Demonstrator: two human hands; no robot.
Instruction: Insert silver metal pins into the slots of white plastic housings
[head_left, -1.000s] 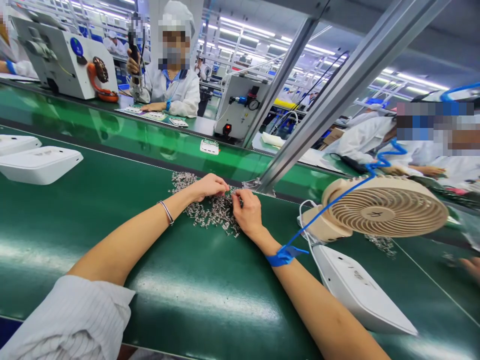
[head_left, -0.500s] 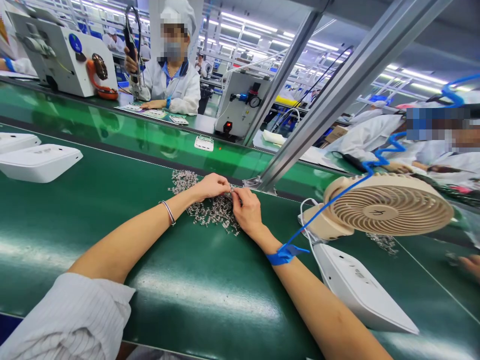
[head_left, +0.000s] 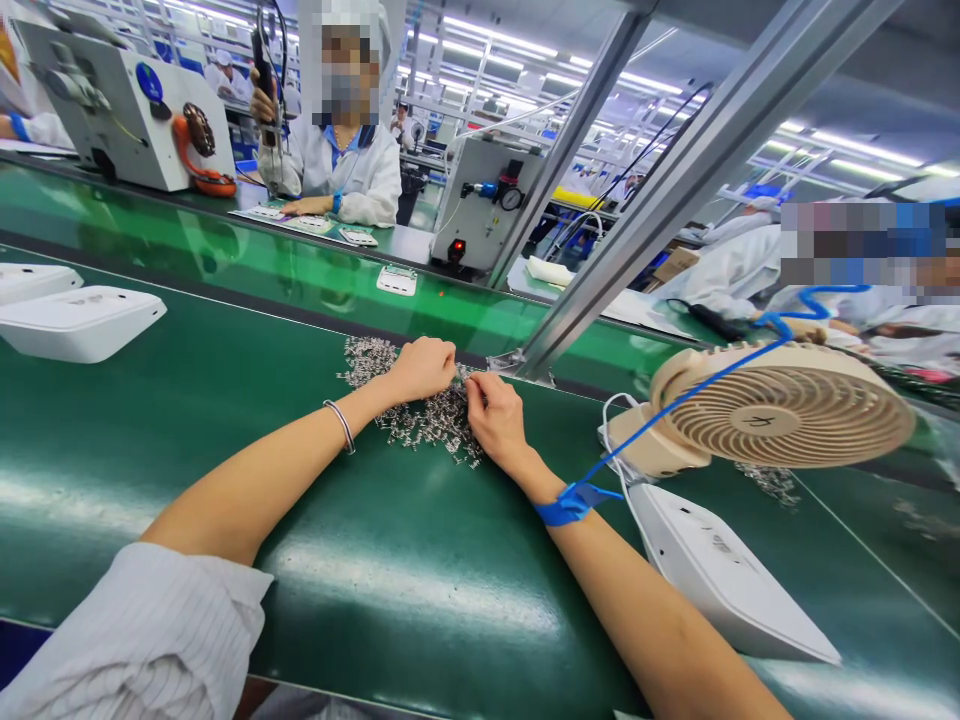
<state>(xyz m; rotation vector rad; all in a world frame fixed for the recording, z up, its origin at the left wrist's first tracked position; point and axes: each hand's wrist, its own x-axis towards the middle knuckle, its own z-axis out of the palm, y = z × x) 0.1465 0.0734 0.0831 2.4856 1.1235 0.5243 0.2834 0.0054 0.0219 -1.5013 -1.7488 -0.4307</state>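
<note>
A heap of small silver metal parts (head_left: 409, 415) lies on the dark green conveyor belt (head_left: 375, 560) in front of me. My left hand (head_left: 420, 368) rests on the heap with its fingers curled closed over the parts. My right hand (head_left: 495, 418) is beside it, fingers pinched together at the heap's right edge. What either hand grips is too small to make out. A thin bracelet (head_left: 341, 425) circles my left wrist and a blue strap (head_left: 570, 503) with a coiled blue cord is on my right wrist.
A beige desk fan (head_left: 772, 410) stands at the right over a white plastic housing (head_left: 720, 580). Two more white housings (head_left: 79, 320) lie at the left. A slanted metal post (head_left: 675, 190) rises behind the heap. People in white coats work across a second green belt.
My left hand has closed tighter over the heap and shifted slightly away from me. The small white item on the far belt has moved left. My right hand has barely moved.
</note>
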